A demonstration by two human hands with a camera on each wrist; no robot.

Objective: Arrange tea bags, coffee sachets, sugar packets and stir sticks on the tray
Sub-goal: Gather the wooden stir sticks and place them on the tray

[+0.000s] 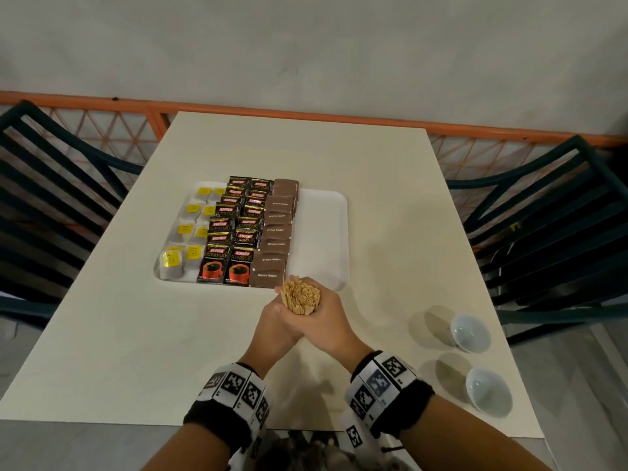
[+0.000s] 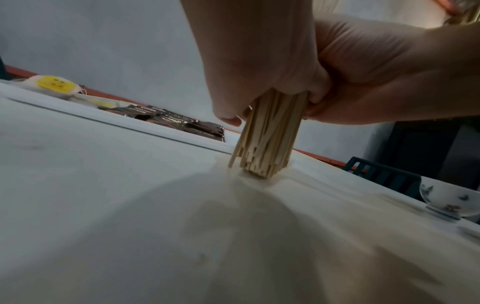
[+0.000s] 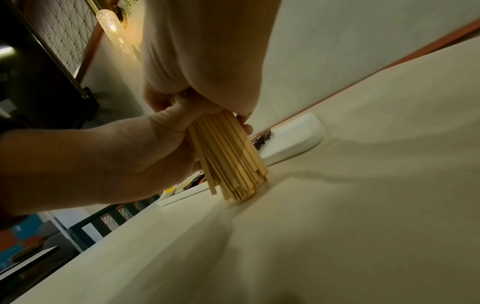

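A bundle of wooden stir sticks [image 1: 300,297] stands upright, its lower ends [image 2: 262,164] on the cream table just in front of the tray. Both hands wrap round it: my left hand [image 1: 277,321] from the left, my right hand [image 1: 328,317] from the right. The white tray [image 1: 323,232] holds tea bags [image 1: 185,232] with yellow tags at the left, black coffee sachets [image 1: 238,229] in the middle and brown sugar packets [image 1: 277,232] to their right. The tray's right strip is bare. The wrist views show the stick ends [image 3: 241,181] against the tabletop.
Two small white bowls [image 1: 470,333] [image 1: 487,389] sit near the table's right edge. Dark slatted chairs [image 1: 543,212] flank the table [image 1: 136,334] on both sides. An orange rail with mesh runs behind, under a grey wall.
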